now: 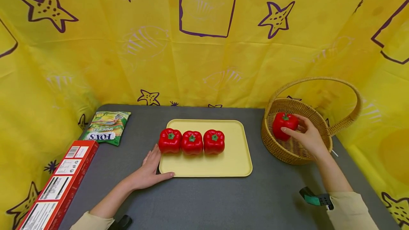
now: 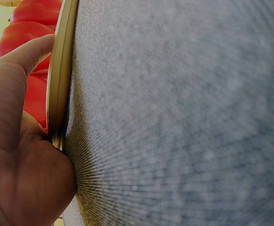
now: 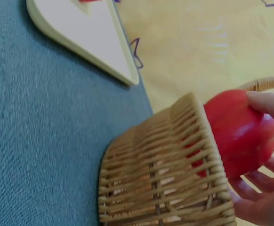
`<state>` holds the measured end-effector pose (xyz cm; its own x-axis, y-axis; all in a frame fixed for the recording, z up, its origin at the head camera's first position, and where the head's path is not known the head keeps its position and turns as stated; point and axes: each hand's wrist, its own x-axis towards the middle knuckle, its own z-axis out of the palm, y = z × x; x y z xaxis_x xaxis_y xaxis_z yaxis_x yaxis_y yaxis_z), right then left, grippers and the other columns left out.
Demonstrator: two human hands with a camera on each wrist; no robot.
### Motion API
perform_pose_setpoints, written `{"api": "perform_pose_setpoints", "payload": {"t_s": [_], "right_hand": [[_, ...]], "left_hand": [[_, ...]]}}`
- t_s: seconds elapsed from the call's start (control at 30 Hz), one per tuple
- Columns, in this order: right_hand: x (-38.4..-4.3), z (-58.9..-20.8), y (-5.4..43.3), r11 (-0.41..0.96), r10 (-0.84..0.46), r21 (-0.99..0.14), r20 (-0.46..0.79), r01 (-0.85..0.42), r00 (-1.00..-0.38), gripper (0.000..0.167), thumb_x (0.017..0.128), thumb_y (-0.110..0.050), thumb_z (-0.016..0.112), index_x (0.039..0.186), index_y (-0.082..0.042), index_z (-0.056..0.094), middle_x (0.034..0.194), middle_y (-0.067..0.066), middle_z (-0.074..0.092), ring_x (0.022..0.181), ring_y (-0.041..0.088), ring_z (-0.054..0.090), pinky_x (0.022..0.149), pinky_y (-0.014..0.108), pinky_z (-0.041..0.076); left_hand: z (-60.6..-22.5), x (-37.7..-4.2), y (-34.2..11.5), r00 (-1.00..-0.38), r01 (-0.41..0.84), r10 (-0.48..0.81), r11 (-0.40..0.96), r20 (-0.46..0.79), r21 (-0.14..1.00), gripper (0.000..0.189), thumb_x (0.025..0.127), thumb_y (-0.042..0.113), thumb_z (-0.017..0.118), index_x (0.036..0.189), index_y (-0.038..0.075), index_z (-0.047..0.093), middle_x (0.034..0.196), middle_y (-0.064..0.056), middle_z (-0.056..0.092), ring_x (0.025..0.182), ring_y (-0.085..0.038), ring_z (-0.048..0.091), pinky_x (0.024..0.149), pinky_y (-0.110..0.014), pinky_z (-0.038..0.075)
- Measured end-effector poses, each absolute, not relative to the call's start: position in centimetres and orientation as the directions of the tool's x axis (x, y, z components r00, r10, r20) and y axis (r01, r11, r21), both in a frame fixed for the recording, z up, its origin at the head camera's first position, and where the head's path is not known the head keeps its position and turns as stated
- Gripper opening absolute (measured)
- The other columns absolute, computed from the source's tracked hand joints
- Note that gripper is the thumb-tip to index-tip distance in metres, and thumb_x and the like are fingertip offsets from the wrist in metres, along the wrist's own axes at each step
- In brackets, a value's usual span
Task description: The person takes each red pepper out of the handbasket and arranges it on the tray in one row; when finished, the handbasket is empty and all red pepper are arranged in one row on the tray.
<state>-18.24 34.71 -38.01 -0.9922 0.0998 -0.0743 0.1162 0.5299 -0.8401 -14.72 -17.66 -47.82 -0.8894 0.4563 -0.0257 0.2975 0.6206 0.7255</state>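
Note:
A red bell pepper (image 1: 285, 126) with a green stem is gripped between the thumb and fingers of my right hand (image 1: 307, 136). It sits at the mouth of a wicker basket (image 1: 281, 154), partly below the rim in the right wrist view, where the pepper (image 3: 238, 134) shows above the woven wall. My left hand (image 1: 147, 171) rests at the left front corner of a yellow tray (image 1: 207, 168), thumb along its front edge and fingers stretched along its left side. Three more red peppers (image 1: 192, 142) stand in a row on the tray, towards its left.
A green Fox's packet (image 1: 108, 127) lies at the back left of the grey table (image 1: 204, 201). In front of it, a long red box (image 1: 60, 184) runs along the left edge. The basket's tall handle (image 1: 319, 78) arches above it. A yellow patterned cloth (image 1: 204, 63) hangs behind.

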Motion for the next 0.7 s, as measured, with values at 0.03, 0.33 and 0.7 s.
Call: {"api": "perform_pose_setpoints", "payload": {"t_s": [0.03,0.33,0.7], "right_hand": [[-18.2,-38.0,34.6,0.512,0.104,-0.851,-0.072,0.115,-0.992,0.085,0.092,-0.039,0.068,0.154,-0.005,0.020,0.151,0.027,0.029,0.132,0.047,0.033,0.072,0.014,0.046],[-17.8,-37.4,33.4,0.383,0.129,-0.918,-0.062,0.108,-0.990,0.075,0.094,-0.032,0.065,0.153,-0.010,0.024,0.143,0.013,0.037,0.116,0.017,0.043,0.078,0.017,0.050],[-17.5,-36.5,32.1,0.218,0.075,-0.972,-0.069,0.084,-0.995,0.067,0.093,-0.023,0.068,0.149,-0.015,0.031,0.129,-0.002,0.045,0.110,0.009,0.049,0.080,0.017,0.051]], "left_hand": [[-47.8,-14.7,-17.7,-0.889,0.297,0.456,0.621,-0.027,0.725,0.104,0.086,0.047,0.070,0.156,0.005,0.005,0.160,-0.023,0.001,0.145,-0.044,-0.008,0.109,-0.065,-0.003],[-47.8,-14.8,-17.7,-0.888,0.301,0.460,0.616,-0.021,0.728,0.105,0.087,0.047,0.069,0.156,0.005,0.004,0.160,-0.024,0.001,0.145,-0.045,-0.008,0.109,-0.065,-0.003],[-47.9,-14.8,-17.7,-0.889,0.298,0.457,0.618,-0.024,0.728,0.105,0.086,0.047,0.070,0.157,0.006,0.004,0.160,-0.023,0.001,0.145,-0.044,-0.008,0.109,-0.064,-0.003]]}}
